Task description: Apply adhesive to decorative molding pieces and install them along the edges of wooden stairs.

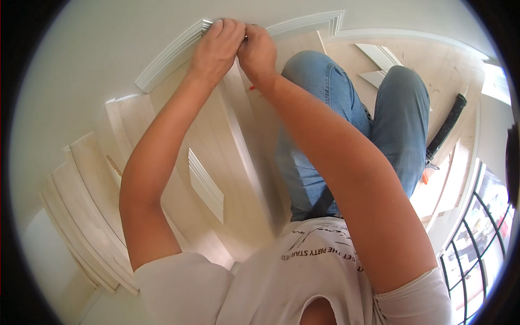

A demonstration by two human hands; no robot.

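Note:
My left hand (219,47) is closed at the upper end of a white ridged skirting moulding (172,57), which slants along the wall. Its fingers wrap over a small ridged end piece (206,25) at the corner. Pressed close beside it, my right hand (258,53) is curled with fingers pinched together; whatever it grips is hidden between the two hands. Just right of my hands, another length of white skirting moulding (303,24) runs along the wall and ends in a stepped corner.
Pale wooden stairs (100,184) descend on the left. A loose moulding offcut (206,184) lies on a tread. More white offcuts (379,57) rest beyond my bent knees. A long black tool (447,127) lies right of them. Dark metal railing (468,238) stands at far right.

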